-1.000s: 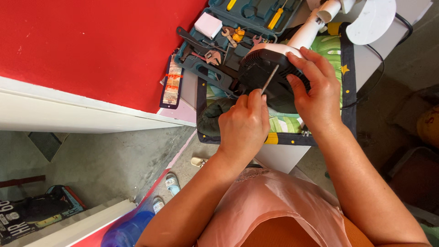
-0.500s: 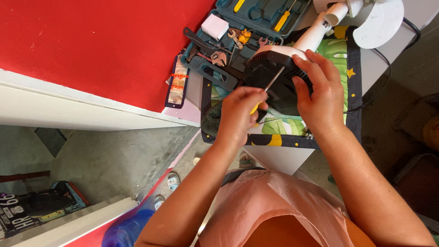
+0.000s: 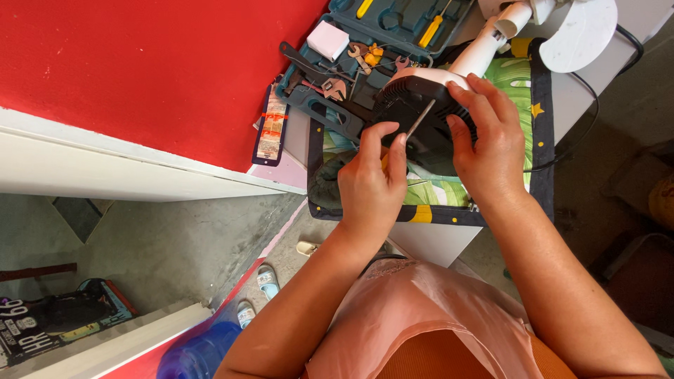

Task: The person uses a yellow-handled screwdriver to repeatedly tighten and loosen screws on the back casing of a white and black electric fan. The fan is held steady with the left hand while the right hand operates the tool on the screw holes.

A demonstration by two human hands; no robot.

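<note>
Left hand (image 3: 368, 184) grip closed on screwdriver (image 3: 415, 123) — tip on black fan base (image 3: 414, 105), right hand (image 3: 488, 151) grip clasping base

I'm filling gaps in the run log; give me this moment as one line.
left hand: grips screwdriver, tip on black fan housing | right hand: steadies housing | behind: open tool case

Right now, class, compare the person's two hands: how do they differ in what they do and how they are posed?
The left hand pinches a screwdriver, its shaft angled onto the black device; the right hand holds no tool. The left hand's fingers are bunched around the handle; the right hand's fingers spread across the device's housing, gripping it. Both hands are bare and work over the same device, above the green patterned mat.
</note>
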